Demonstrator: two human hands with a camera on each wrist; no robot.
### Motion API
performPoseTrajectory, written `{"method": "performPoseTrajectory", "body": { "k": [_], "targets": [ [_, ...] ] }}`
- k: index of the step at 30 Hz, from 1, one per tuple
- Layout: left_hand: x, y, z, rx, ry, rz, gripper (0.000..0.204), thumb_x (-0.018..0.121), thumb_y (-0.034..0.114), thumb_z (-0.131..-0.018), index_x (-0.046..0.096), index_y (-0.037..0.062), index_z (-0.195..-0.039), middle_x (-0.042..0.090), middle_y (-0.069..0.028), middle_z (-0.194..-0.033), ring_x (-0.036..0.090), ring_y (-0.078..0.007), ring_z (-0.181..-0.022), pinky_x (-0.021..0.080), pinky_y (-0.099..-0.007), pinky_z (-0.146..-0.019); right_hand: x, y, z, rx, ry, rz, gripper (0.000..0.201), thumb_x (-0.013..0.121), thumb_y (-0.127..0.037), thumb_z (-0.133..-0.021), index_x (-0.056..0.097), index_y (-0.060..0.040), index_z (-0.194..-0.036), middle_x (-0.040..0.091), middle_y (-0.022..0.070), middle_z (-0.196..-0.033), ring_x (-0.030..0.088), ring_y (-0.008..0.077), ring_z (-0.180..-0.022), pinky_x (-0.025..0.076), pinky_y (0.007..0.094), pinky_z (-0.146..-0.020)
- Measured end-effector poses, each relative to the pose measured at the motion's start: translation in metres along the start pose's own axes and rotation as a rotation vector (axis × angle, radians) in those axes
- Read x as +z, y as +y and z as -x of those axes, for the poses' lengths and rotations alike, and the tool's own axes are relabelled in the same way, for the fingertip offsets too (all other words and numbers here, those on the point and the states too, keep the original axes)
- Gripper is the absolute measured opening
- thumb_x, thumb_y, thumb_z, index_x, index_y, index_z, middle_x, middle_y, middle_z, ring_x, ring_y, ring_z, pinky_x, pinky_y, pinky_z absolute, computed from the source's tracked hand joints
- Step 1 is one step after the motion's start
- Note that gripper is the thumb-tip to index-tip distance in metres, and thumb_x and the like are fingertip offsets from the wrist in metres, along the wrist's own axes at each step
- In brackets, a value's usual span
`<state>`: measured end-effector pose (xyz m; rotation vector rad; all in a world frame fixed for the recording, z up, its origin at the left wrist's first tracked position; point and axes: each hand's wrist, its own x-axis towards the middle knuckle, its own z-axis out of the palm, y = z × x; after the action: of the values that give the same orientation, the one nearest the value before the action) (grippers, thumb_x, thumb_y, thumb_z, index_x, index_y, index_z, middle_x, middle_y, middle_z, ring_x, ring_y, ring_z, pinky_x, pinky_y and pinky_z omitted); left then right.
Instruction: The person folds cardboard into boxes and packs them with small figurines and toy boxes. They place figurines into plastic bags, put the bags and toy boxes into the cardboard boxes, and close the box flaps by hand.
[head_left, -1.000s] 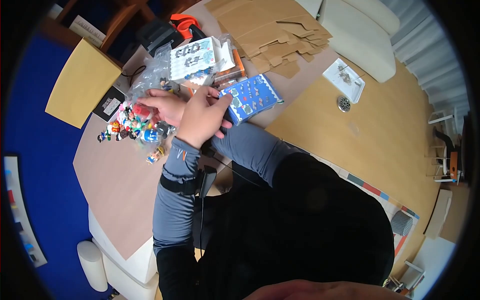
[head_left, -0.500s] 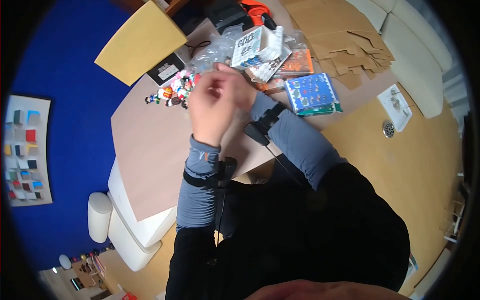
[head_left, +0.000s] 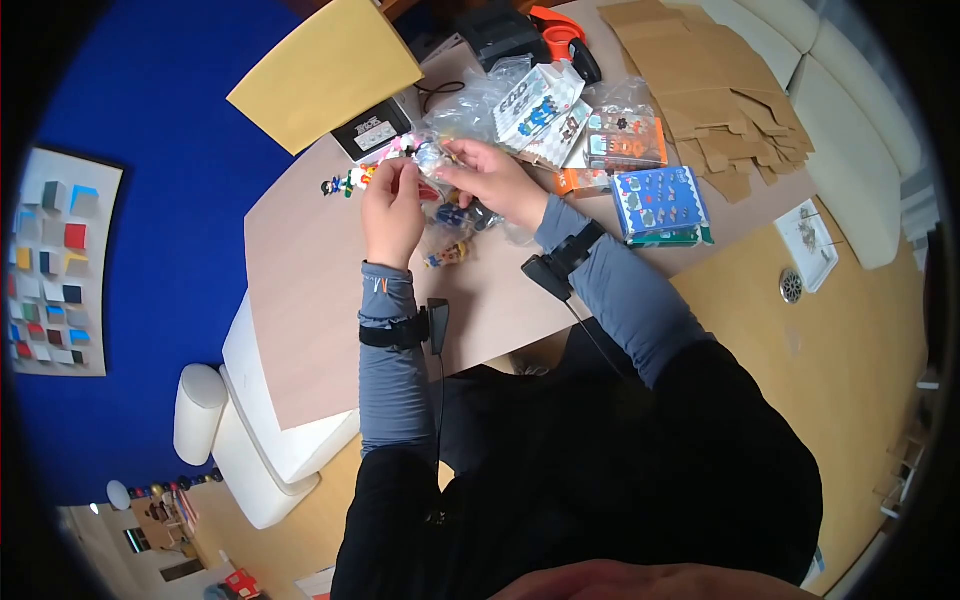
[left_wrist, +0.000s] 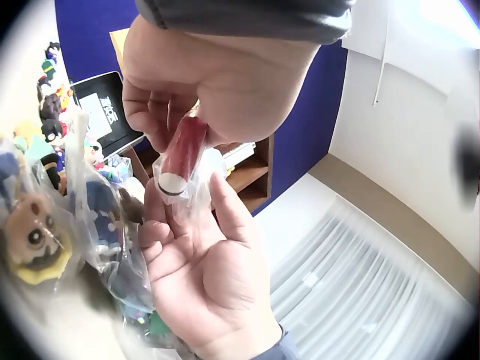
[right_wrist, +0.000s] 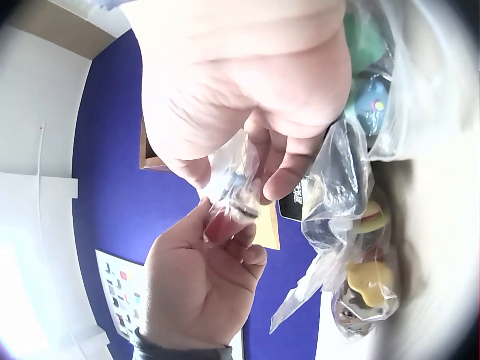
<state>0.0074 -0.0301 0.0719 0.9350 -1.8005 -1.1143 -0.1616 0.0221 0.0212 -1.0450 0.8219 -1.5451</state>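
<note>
A small red figure [left_wrist: 184, 157] with a white end sits in a clear plastic bag [right_wrist: 238, 161] held up between both hands. My left hand [head_left: 392, 215] pinches the red end with thumb and fingers. From the other side my right hand [head_left: 495, 185] grips the bag, its fingers around the clear plastic. Below the hands lie several bagged figures, among them a yellow one [right_wrist: 369, 283]. Loose colourful figures [head_left: 345, 184] are heaped beyond the left hand.
A blue box [head_left: 660, 200] lies on a green one at the right. Opened white packaging [head_left: 540, 105], an orange box [head_left: 627, 142] and flattened cardboard [head_left: 700, 90] cover the far side. A black box [head_left: 372, 130] stands by a yellow panel [head_left: 325, 75].
My left hand has come away from the blue box on the right and over to the bagged red figure in my right hand. The head view has swung left.
</note>
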Motion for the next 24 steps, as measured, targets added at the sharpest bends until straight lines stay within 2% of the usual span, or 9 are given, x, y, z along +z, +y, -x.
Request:
{"method": "performPoseTrajectory", "body": {
  "k": [4, 10, 13, 15, 18, 19, 20, 22, 24],
  "targets": [
    [-0.006, 0.009, -0.002, 0.004, 0.031, -0.085, 0.021, 0.056, 0.017, -0.105, 0.064, -0.0016, -0.1, 0.062, -0.0012, -0.073, 0.058, -0.0083, -0.061, 0.048, -0.0257, -0.056, -0.002, 0.006, -0.003, 0.013, -0.014, 0.039, 0.042, 0.075, -0.024, -0.095, 0.059, 0.0024, -0.125, 0.068, 0.0043, -0.101, 0.061, 0.007, -0.074, 0.05, 0.0226, -0.06],
    [-0.001, 0.004, -0.013, -0.002, 0.078, -0.045, 0.02, 0.062, 0.019, -0.103, 0.065, -0.0003, -0.1, 0.06, 0.0015, -0.068, 0.057, -0.0067, -0.058, 0.044, -0.0234, -0.052, -0.003, 0.01, -0.006, -0.024, -0.001, 0.154, 0.028, 0.071, -0.018, -0.098, 0.06, 0.0003, -0.117, 0.067, -0.0003, -0.094, 0.06, 0.0028, -0.077, 0.051, 0.0199, -0.067],
    [0.001, -0.003, -0.017, -0.043, 0.057, -0.003, 0.016, 0.067, 0.015, -0.099, 0.065, -0.0008, -0.103, 0.063, -0.0028, -0.083, 0.061, -0.0089, -0.067, 0.049, -0.0257, -0.054, -0.002, 0.002, -0.002, -0.081, 0.054, 0.191, 0.029, 0.071, -0.017, -0.098, 0.057, 0.0001, -0.118, 0.067, 0.002, -0.093, 0.061, 0.0043, -0.076, 0.051, 0.0205, -0.064],
    [0.006, -0.015, -0.018, 0.071, 0.189, 0.002, 0.019, 0.073, 0.01, -0.094, 0.064, -0.0015, -0.106, 0.061, -0.0081, -0.105, 0.065, -0.0132, -0.083, 0.057, -0.0273, -0.066, 0.0, -0.007, 0.001, -0.033, 0.116, 0.26, 0.027, 0.069, -0.015, -0.099, 0.055, -0.0006, -0.116, 0.067, 0.0043, -0.093, 0.061, 0.006, -0.076, 0.05, 0.0218, -0.06],
    [0.01, -0.026, -0.013, 0.217, 0.18, 0.087, 0.026, 0.078, 0.008, -0.088, 0.064, -0.0003, -0.109, 0.055, -0.0098, -0.119, 0.065, -0.0171, -0.098, 0.059, -0.0296, -0.081, -0.005, -0.001, -0.003, -0.02, 0.135, 0.191, 0.02, 0.067, -0.013, -0.099, 0.055, -0.0016, -0.111, 0.067, 0.0047, -0.093, 0.062, 0.0065, -0.076, 0.048, 0.0224, -0.057],
    [0.01, -0.029, -0.01, 0.286, 0.12, 0.061, 0.03, 0.079, 0.008, -0.087, 0.065, 0.0022, -0.113, 0.056, -0.0082, -0.119, 0.063, -0.0179, -0.106, 0.057, -0.0315, -0.091, -0.006, 0.001, -0.004, -0.016, 0.135, 0.194, 0.02, 0.067, -0.013, -0.099, 0.055, -0.0016, -0.111, 0.067, 0.0047, -0.093, 0.062, 0.0065, -0.076, 0.048, 0.0224, -0.057],
    [0.009, -0.032, -0.008, 0.282, 0.121, 0.065, 0.03, 0.079, 0.008, -0.087, 0.065, 0.0022, -0.113, 0.056, -0.0082, -0.119, 0.063, -0.0179, -0.106, 0.057, -0.0315, -0.091, -0.005, 0.002, -0.003, -0.026, 0.137, 0.194, 0.017, 0.066, -0.01, -0.099, 0.056, -0.0005, -0.107, 0.067, 0.0054, -0.09, 0.063, 0.0083, -0.075, 0.051, 0.0236, -0.06],
    [0.007, -0.037, -0.003, 0.392, 0.021, -0.27, 0.034, 0.08, 0.01, -0.086, 0.066, 0.0042, -0.117, 0.057, -0.0074, -0.119, 0.06, -0.0185, -0.113, 0.056, -0.0315, -0.091, -0.004, 0.002, -0.003, -0.032, 0.138, 0.198, 0.013, 0.065, -0.007, -0.099, 0.056, 0.0006, -0.104, 0.068, 0.006, -0.088, 0.065, 0.01, -0.073, 0.053, 0.0248, -0.063],
    [0.011, -0.04, 0.002, 0.335, 0.012, -0.261, 0.04, 0.079, 0.01, -0.087, 0.064, 0.0051, -0.124, 0.06, -0.0085, -0.117, 0.058, -0.0174, -0.115, 0.054, -0.0275, -0.089, -0.003, 0.002, -0.003, -0.04, 0.119, 0.152, 0.008, 0.062, -0.006, -0.1, 0.057, -0.0011, -0.104, 0.065, 0.0038, -0.087, 0.063, 0.0092, -0.074, 0.051, 0.0238, -0.064]
  ]
}}
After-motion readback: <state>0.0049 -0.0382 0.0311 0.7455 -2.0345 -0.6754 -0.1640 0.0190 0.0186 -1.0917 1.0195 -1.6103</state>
